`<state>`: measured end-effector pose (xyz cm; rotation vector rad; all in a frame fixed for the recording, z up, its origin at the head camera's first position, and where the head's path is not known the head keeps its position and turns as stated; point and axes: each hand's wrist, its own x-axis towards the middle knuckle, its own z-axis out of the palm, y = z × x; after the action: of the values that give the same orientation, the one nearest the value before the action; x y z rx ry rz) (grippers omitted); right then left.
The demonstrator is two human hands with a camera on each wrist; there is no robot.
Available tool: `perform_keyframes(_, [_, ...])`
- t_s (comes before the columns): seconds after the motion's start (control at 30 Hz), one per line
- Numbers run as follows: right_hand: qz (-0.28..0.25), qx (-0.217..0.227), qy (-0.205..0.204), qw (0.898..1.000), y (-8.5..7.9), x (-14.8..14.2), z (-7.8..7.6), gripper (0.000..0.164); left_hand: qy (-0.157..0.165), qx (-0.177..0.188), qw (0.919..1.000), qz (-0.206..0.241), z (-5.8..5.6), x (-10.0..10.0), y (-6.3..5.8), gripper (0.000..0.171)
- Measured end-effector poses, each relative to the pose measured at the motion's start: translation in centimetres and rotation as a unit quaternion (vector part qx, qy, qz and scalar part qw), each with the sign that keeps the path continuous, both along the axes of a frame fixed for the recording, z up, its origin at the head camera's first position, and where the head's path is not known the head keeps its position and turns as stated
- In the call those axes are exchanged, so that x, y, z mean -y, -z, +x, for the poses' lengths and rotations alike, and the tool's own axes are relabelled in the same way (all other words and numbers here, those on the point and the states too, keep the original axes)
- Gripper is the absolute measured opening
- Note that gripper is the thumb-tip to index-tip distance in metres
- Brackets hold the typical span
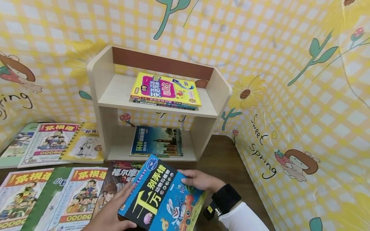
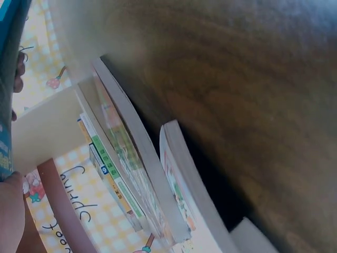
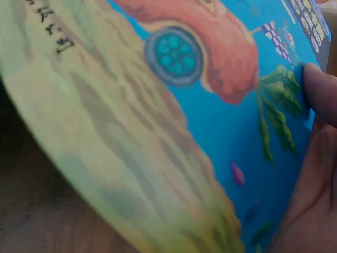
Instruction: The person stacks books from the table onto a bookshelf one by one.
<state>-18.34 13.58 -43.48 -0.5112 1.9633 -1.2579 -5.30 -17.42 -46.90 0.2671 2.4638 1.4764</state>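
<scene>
A blue and black children's book (image 1: 166,200) with a cartoon rabbit and an orange car is held tilted in front of the shelf by both hands. My left hand (image 1: 111,211) grips its left side, thumb at the lower corner. At the upper right edge my right hand (image 1: 200,180) pinches the book, its thumb (image 3: 320,95) lying on the cover. The right fingers behind the book are mostly hidden. Only a strip of the book (image 2: 6,105) shows at the side of the left wrist view.
A two-tier wooden shelf (image 1: 157,110) stands behind, with stacked yellow books (image 1: 166,89) above and a blue geography book (image 1: 156,141) below. Several books, including a comic book (image 1: 82,195), lie on the dark wooden table (image 1: 231,160) to the left. Patterned cloth (image 1: 295,128) encloses the table.
</scene>
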Motion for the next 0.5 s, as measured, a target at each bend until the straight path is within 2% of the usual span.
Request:
perform_keyframes(0.13, [-0.003,-0.021,0.008,1.0,-0.4,0.3,-0.3,0.044,-0.017,-0.003,0.9997,-0.017,-0.1,-0.2,-0.3,0.116])
perform_keyframes(0.3, [-0.008,-0.023,0.002,1.0,-0.4,0.4,-0.5,0.043,-0.007,-0.024,0.9995,-0.021,-0.1,-0.1,-0.6,0.118])
perform_keyframes(0.5, [0.019,-0.043,-0.007,0.999,-1.4,0.6,-0.8,0.036,-0.008,-0.03,0.9995,0.009,-0.1,0.1,-0.3,0.111])
